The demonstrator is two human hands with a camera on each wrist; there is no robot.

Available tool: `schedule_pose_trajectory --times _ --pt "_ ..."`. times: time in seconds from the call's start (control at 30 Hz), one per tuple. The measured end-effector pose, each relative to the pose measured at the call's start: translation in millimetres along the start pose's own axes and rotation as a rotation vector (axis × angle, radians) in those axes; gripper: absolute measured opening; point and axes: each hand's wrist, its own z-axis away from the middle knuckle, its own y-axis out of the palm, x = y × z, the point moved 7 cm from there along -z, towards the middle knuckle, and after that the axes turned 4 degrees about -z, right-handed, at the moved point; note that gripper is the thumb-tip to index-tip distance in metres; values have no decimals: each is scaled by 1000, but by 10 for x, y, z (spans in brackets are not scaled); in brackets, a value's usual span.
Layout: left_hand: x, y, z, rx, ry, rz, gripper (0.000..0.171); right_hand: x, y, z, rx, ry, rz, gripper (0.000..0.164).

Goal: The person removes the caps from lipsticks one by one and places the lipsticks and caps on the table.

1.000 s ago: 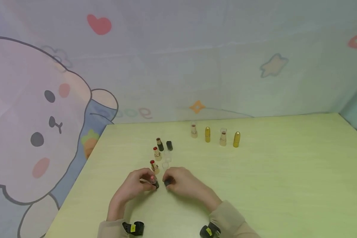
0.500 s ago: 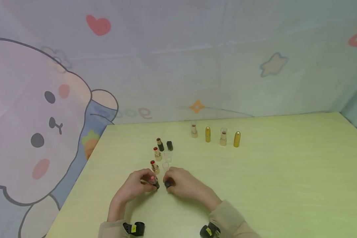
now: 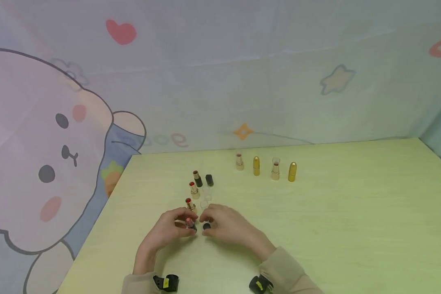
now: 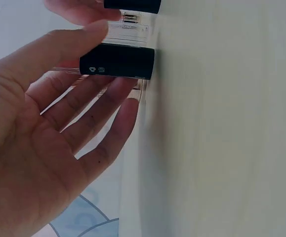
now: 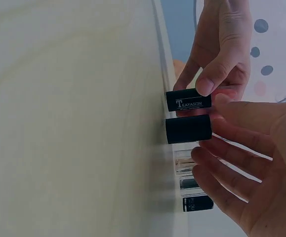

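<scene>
A pink lipstick (image 3: 189,222) with a black base (image 4: 117,61) stands uncovered on the table. My left hand (image 3: 165,230) is around it, the thumb by the base and the other fingers behind, loosely spread. To its right, the black cap (image 5: 188,129) stands upright on the table. Around that cap, my right hand (image 3: 229,224) has its thumb and fingers parted, with gaps on both sides. Beyond my hands, an uncovered red lipstick (image 3: 190,204) in a gold case is partly hidden by my left fingers.
Farther back stand a second red lipstick (image 3: 194,190), a black-and-gold lipstick (image 3: 197,179), a black cap (image 3: 209,180) and clear caps (image 3: 207,193). At the back right are gold bullet-shaped lipsticks (image 3: 256,166) and clear-capped lipsticks (image 3: 275,169). A printed cloth (image 3: 213,94) hangs behind.
My right fingers have parted from the black cap, which stays in place. My left index finger has stretched out past the pink lipstick, loosening around it.
</scene>
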Motion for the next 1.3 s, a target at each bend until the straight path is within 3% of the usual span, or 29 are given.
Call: schedule_pose_trajectory --times 0.2,0.47,0.63,0.97,1.3 --pt "-49 8 -24 5 19 15 32 21 -73 4 -32 2 -16 26" --pt "-172 -34 -41 -42 13 9 31 46 -194 18 -107 -7 -55 23" --pt "-290 -51 -48 -68 48 -6 30 71 -297 45 -165 -36 -60 20" --pt "-456 -117 -104 -195 46 23 32 25 -540 74 -294 -31 -82 17" --pt "-767 -82 -268 -347 113 61 30 -117 -802 116 -370 -12 -112 18"
